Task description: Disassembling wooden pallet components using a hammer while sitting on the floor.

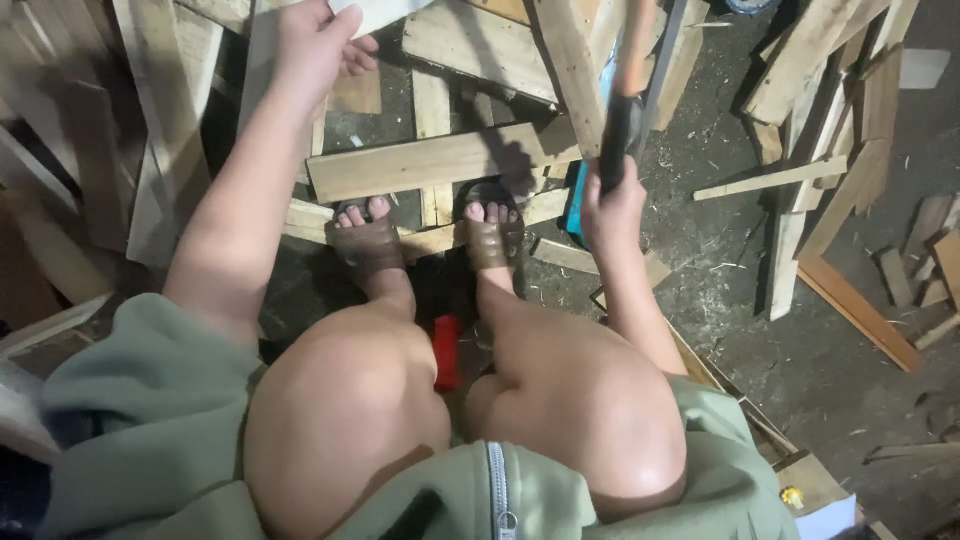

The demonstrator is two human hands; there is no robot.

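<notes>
I sit low with both knees bent, feet in brown sandals resting on wooden planks. My left hand (pixel 318 42) reaches forward and grips a pale wooden board (pixel 372 12) at the top edge of the view. My right hand (pixel 612 205) is closed around the dark handle of a hammer-like tool (pixel 628 100), raised and blurred, its orange shaft pointing up. A long plank (pixel 430 160) lies across in front of my toes, below both hands.
Scrap planks and offcuts are piled to the left (pixel 150 150) and right (pixel 820 120). A red object (pixel 446 350) lies between my legs. A teal object (pixel 576 200) sits by my right wrist. The grey concrete floor (pixel 720 290) is strewn with splinters.
</notes>
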